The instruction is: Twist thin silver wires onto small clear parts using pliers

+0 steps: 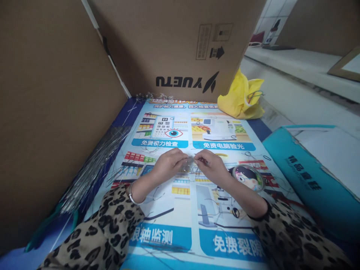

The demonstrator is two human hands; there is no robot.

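Note:
Both hands meet over the middle of a printed poster (pixel 194 210). My left hand (pixel 170 163) is closed in a pinch on a small clear, wiry piece (pixel 187 165). Close beside it, my right hand (pixel 210 165) pinches at the right side of the same piece; the exact contact is too small to make out. Loose thin wires lie on the poster around and below the hands. A round clear container (pixel 249 177) with a cartoon face sits under my right forearm's outer side.
A bundle of thin wires (pixel 95 165) and green-handled pliers (pixel 45 228) lie left. Cardboard panels (pixel 174 45) stand behind and left. A yellow bag (pixel 239 97) is back right, a blue box (pixel 303 176) right. Clear wiry pieces (pixel 157 98) lie at the poster's far edge.

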